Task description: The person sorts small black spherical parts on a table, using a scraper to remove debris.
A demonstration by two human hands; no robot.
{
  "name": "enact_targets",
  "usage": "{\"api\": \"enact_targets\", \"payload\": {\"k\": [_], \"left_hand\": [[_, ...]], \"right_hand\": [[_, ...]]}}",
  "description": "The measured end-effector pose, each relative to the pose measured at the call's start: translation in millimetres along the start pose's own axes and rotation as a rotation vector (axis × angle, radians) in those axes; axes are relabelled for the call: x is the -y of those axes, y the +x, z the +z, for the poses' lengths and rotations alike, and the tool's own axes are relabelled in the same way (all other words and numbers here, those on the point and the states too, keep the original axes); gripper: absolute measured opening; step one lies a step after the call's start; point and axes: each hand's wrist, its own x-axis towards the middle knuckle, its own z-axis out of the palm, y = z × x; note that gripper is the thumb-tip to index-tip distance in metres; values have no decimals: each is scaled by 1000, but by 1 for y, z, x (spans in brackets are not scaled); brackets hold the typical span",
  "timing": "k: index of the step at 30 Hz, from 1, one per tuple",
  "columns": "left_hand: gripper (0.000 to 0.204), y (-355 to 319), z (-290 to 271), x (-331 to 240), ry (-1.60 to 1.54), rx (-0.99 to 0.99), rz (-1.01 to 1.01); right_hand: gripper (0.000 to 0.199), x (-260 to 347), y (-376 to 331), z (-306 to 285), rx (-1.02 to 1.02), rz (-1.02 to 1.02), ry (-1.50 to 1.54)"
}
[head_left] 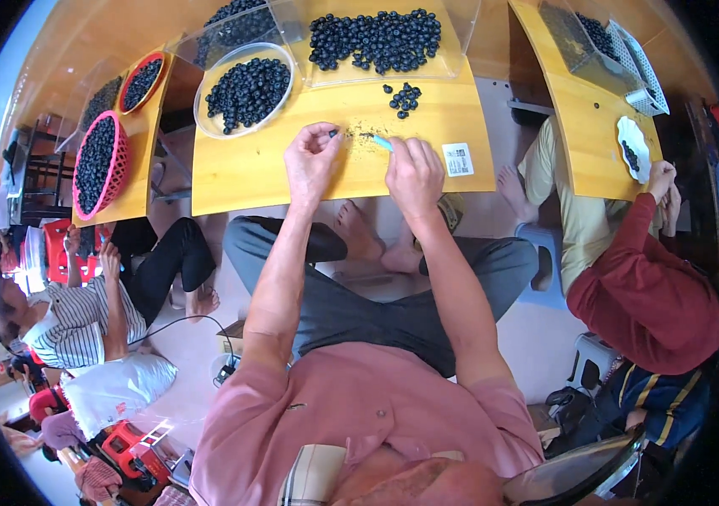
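Between the thumb and fingertips of my left hand (312, 160) is a small dark round bead (332, 133). My right hand (414, 174) is closed around a light-blue handled tool (383, 143), whose thin dark tip points left toward the bead; tip and bead are apart. Dark crumbs (359, 148) are scattered on the yellow table (267, 173) below. A few loose dark beads (406, 99) lie beyond my right hand. To the far left of my hands, a transparent round tub (199, 105) holds many more dark beads. The bead's finer details are too small to tell.
A transparent tray (376, 78) of dark beads lies at the back. A white printed card (457, 159) is right of my right hand. Co-workers sit at tables on both sides; a pink basket (113, 181) stands left, a white dish (639, 139) right.
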Motion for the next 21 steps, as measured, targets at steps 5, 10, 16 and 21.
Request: {"api": "enact_targets", "payload": {"k": [5,10,16,21], "left_hand": [[24,-6,12,12,167,44,102],[31,-12,19,21,216,49,115],[35,-17,29,12,184,54,118],[35,-15,26,13,234,70,185]], "right_hand": [[14,2,0,-4,10,11,-25],[17,2,-2,-1,15,-5,-3],[18,0,-1,-2,43,-57,8],[17,3,0,-2,55,-73,12]]}}
